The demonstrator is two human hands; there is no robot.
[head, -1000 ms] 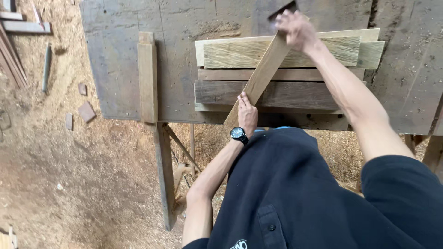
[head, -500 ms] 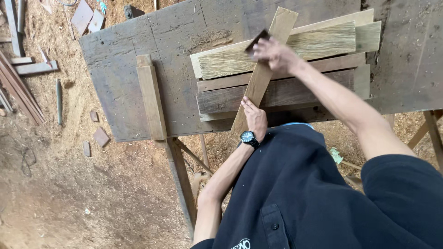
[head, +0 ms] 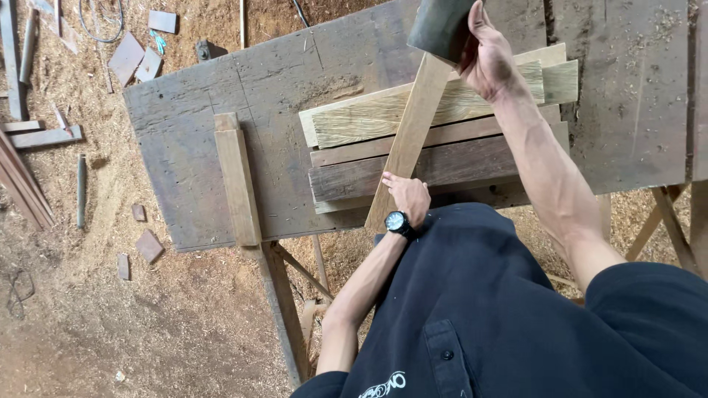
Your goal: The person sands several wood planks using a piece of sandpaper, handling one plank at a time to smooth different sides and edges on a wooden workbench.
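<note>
Worn grey plank workbench [head: 221,125] carried stacked boards [head: 472,158] near its front edge. Pale narrow wooden strip [head: 409,140] lay diagonally across them. My left hand [head: 408,195] pinned its near end; right hand [head: 487,55] gripped a dark block [head: 441,28] at the far end. Judged mid-dressing; next stroke needs firm pinning.

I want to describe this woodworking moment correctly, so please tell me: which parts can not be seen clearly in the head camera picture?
- Dark block in the right hand: its top is cut off by the upper edge; the palm hides the grip.
- Pale strip: its near end is hidden under the left hand.
- Workbench: its near edge is hidden by the dark shirt.
- Small scraps on the sawdust: too small to identify.
</note>
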